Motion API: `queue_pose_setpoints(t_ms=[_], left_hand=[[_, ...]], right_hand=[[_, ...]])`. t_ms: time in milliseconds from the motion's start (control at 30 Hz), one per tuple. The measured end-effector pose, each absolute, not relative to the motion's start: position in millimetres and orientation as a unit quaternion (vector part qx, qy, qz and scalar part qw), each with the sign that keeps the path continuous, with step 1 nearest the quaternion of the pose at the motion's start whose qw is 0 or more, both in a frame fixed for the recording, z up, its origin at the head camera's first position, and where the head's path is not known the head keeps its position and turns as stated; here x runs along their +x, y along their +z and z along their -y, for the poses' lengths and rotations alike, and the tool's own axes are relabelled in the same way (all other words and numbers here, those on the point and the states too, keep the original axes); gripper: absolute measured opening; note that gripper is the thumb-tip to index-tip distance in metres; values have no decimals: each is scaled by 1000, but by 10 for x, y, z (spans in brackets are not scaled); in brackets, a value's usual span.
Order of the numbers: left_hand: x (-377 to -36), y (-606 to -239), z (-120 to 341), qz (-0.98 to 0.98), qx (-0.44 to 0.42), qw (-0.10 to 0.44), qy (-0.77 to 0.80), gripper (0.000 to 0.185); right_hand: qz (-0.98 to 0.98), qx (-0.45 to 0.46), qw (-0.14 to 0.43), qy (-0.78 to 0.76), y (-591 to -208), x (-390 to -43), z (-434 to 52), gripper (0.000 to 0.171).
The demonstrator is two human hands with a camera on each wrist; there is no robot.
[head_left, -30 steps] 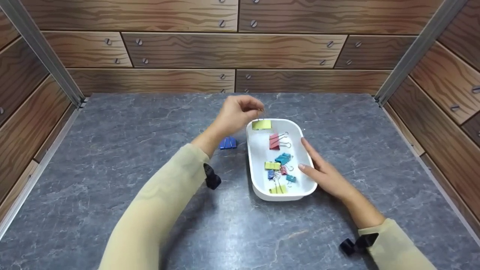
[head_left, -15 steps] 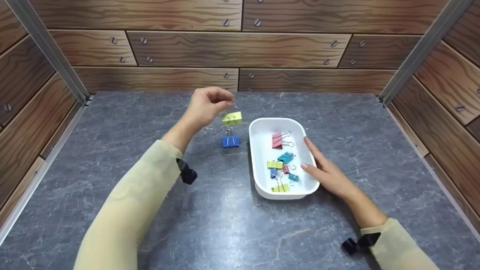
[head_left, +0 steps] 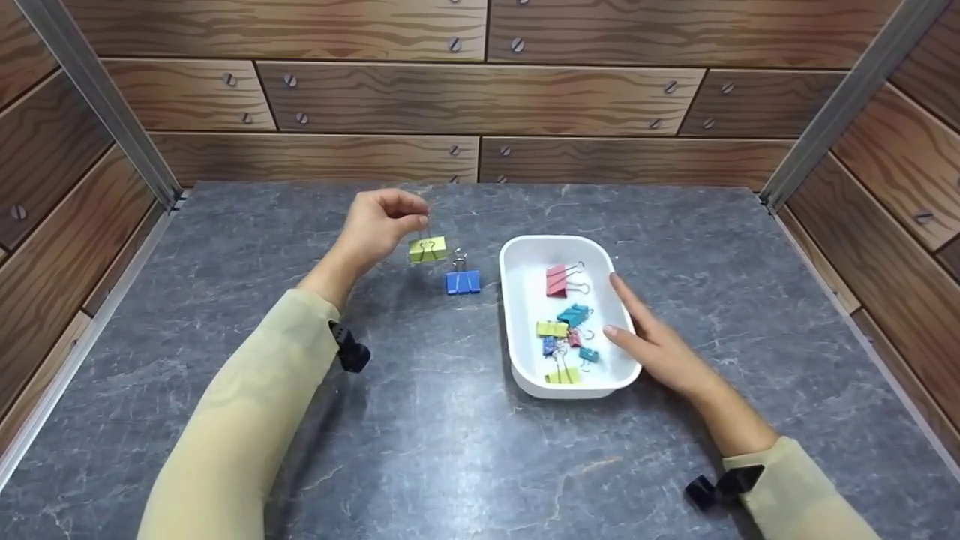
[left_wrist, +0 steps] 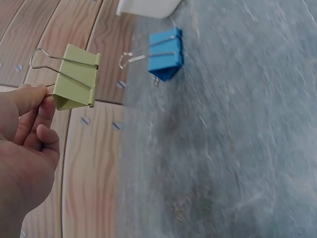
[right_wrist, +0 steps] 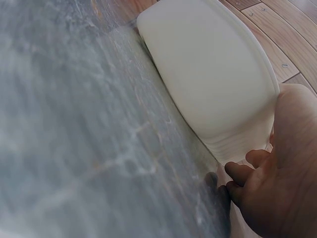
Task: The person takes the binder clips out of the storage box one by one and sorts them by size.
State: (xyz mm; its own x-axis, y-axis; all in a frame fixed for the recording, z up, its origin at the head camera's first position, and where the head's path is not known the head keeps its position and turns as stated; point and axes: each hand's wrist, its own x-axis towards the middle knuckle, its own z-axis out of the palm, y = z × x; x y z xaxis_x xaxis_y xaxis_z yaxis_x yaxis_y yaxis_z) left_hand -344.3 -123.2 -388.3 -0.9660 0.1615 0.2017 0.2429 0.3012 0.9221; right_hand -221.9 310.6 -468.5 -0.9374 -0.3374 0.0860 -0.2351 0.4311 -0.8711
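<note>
My left hand [head_left: 382, 225] pinches a yellow-green binder clip [head_left: 427, 249] by a wire handle, its body hanging below the fingertips. In the left wrist view that yellow-green clip shows its folded body and second wire handle plainly. Just right of it, a blue binder clip [head_left: 463, 282] stands on the table with its handles up. My right hand [head_left: 656, 349] holds the right wall of a white plastic tub [head_left: 517, 360], thumb over the rim and fingers along the outside. Inside the tub lie a large red binder clip [head_left: 556, 280], a teal clip [head_left: 574, 314] and several smaller ones.
The grey marbled table [head_left: 405, 450] carries the tub right of centre. Wood-pattern panels [head_left: 360, 97] rise behind and at both sides, with metal posts [head_left: 847, 105] at the corners.
My left hand has carried the yellow-green binder clip out from over the tub, leftward past the blue clip, then lowered it. The right hand stays at the tub.
</note>
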Motion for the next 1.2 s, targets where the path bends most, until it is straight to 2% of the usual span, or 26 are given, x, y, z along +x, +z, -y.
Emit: queue_pose_setpoints(t_ms=[733,1200], left_hand=[[-3545,-4360,1316,822,-91,-15,-562,18],[-3552,-4442,1262,826,-82,-26,-557,20]], right_hand=[[-843,-168,50,-509,-4708,-2211,-3109,78],[-843,-173,47,-506,-4704,-2220,-3112,79]])
